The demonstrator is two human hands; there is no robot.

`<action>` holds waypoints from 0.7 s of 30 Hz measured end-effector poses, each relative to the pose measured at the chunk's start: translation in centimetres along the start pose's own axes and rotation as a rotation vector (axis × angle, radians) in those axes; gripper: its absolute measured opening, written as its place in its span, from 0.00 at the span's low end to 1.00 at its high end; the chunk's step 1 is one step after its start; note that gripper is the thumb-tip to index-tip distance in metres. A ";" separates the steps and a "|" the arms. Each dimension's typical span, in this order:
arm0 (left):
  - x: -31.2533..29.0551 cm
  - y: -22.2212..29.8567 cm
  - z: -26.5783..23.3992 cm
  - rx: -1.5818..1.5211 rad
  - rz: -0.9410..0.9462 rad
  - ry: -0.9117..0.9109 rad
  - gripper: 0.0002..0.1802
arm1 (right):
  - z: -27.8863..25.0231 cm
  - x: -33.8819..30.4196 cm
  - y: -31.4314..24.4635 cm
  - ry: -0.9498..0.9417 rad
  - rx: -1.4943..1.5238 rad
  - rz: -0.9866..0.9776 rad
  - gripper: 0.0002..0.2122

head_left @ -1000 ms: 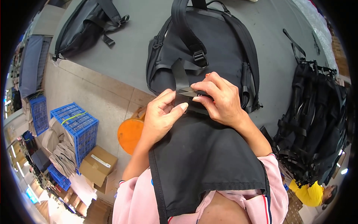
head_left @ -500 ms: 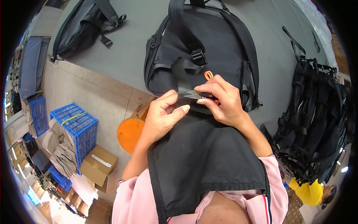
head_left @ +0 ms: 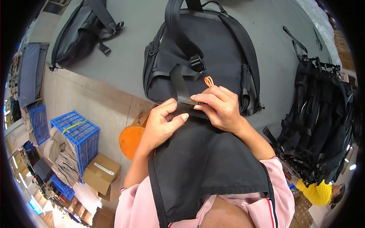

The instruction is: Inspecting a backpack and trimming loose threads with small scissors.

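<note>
A black backpack [head_left: 213, 49] lies on the grey table, its near edge close to my hands. My left hand [head_left: 161, 121] has its fingers curled at the lower end of a black webbing strap [head_left: 179, 83] and seems to pinch it; the exact grip is partly hidden. My right hand [head_left: 220, 106] is closed on small thread snips [head_left: 189, 101], whose metal blades point left against the strap. The handle is mostly covered by the fingers. An orange cord loop [head_left: 208, 81] sticks up behind the right hand.
Another black bag [head_left: 78, 36] lies at the table's far left. Several black bags or straps [head_left: 313, 117] are heaped at the right. An orange round stool [head_left: 131, 142], blue crates [head_left: 78, 129] and a cardboard box [head_left: 100, 173] stand at the left. A person in yellow [head_left: 317, 193] is at lower right.
The snips' blades have come onto the strap, and less of them shows. My right hand has shifted slightly left and down. The whole view has moved a little.
</note>
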State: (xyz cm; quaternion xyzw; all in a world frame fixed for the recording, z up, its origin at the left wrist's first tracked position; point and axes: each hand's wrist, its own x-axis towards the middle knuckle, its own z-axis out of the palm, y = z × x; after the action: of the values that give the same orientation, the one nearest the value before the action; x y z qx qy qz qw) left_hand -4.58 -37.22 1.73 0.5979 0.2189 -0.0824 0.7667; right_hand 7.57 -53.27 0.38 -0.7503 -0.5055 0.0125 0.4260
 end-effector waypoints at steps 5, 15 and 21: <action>0.3 0.2 0.7 -0.169 -0.023 0.027 0.13 | -0.3 0.3 -0.6 -0.057 0.339 0.217 0.19; 1.0 0.9 -0.1 0.157 0.441 0.073 0.17 | 0.0 2.3 -1.4 -0.045 1.229 0.806 0.07; 3.5 -0.2 0.9 0.303 0.346 0.261 0.11 | 1.9 0.9 -0.6 0.065 1.452 1.044 0.06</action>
State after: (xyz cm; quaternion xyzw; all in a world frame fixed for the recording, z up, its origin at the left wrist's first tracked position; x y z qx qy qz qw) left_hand -1.36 -37.63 0.23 0.7400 0.1955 0.0958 0.6364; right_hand 6.67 -51.33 -0.07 -0.4300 0.0451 0.5002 0.7502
